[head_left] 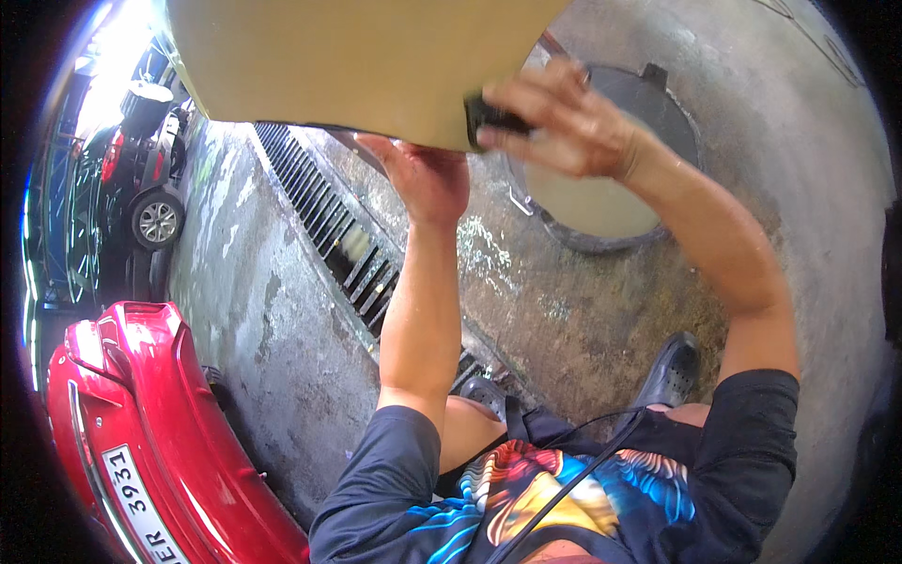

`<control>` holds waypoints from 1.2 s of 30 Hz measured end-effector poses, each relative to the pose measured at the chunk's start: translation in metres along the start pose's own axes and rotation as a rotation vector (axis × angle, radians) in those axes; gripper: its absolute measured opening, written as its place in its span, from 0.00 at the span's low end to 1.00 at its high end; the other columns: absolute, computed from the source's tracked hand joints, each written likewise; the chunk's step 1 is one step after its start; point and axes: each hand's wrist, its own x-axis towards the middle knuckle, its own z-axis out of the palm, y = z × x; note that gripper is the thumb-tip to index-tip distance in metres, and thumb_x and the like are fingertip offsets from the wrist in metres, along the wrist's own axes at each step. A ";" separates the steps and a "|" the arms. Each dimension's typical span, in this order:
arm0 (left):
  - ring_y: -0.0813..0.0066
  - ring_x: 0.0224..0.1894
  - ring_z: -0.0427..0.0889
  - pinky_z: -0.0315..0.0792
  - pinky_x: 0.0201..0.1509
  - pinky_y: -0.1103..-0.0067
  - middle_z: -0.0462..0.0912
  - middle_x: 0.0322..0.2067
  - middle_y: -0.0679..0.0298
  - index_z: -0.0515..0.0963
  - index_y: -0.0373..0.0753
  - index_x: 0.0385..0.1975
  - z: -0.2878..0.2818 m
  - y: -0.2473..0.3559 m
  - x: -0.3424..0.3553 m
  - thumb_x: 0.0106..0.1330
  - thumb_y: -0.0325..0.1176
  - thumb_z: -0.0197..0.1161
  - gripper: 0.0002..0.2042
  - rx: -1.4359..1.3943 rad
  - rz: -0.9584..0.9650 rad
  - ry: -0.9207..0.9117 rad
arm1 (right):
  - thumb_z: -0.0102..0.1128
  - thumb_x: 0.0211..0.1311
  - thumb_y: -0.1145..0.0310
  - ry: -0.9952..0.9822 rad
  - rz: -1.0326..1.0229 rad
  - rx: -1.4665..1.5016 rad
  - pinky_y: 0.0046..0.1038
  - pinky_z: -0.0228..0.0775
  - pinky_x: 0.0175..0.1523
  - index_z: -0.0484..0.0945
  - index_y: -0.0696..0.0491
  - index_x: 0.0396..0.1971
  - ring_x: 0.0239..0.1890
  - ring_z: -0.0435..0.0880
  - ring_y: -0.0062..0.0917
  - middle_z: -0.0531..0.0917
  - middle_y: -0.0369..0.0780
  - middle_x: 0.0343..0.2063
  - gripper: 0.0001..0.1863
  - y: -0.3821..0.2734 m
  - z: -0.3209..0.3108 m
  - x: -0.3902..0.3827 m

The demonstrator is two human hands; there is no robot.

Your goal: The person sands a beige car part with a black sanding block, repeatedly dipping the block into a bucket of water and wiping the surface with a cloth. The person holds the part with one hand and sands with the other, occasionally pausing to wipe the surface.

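A large tan-yellow panel with a smooth face fills the top of the view. My left hand holds its lower edge from beneath, and most of its fingers are hidden behind the panel. A small black block, which looks like a sanding block, is in my right hand, pressed to the panel's face near its lower right corner. The fingers of that hand bend around the block and are slightly blurred.
A round black tub of murky water stands behind my right hand. A metal drain grate crosses the wet concrete floor. At lower left is a red car bumper; a dark car is parked beyond it.
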 end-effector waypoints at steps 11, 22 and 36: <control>0.74 0.51 0.86 0.76 0.59 0.75 0.91 0.47 0.68 0.86 0.40 0.53 0.006 0.004 -0.003 0.72 0.81 0.44 0.45 -0.050 -0.050 0.085 | 0.75 0.61 0.64 -0.016 -0.017 -0.030 0.41 0.71 0.60 0.90 0.40 0.53 0.64 0.78 0.36 0.80 0.41 0.64 0.19 -0.002 -0.008 0.008; 0.76 0.50 0.85 0.76 0.55 0.77 0.91 0.48 0.68 0.86 0.41 0.51 -0.003 0.004 -0.002 0.71 0.81 0.45 0.44 -0.072 -0.044 0.004 | 0.75 0.55 0.66 -0.010 -0.054 0.010 0.42 0.69 0.58 0.92 0.39 0.53 0.63 0.78 0.35 0.78 0.40 0.65 0.22 0.002 -0.005 0.011; 0.71 0.57 0.86 0.78 0.62 0.73 0.89 0.55 0.65 0.82 0.41 0.62 -0.004 0.004 -0.003 0.71 0.82 0.45 0.46 -0.055 -0.053 -0.034 | 0.76 0.60 0.63 -0.001 -0.026 0.009 0.40 0.71 0.63 0.92 0.38 0.49 0.64 0.77 0.33 0.79 0.38 0.64 0.16 -0.008 -0.007 0.012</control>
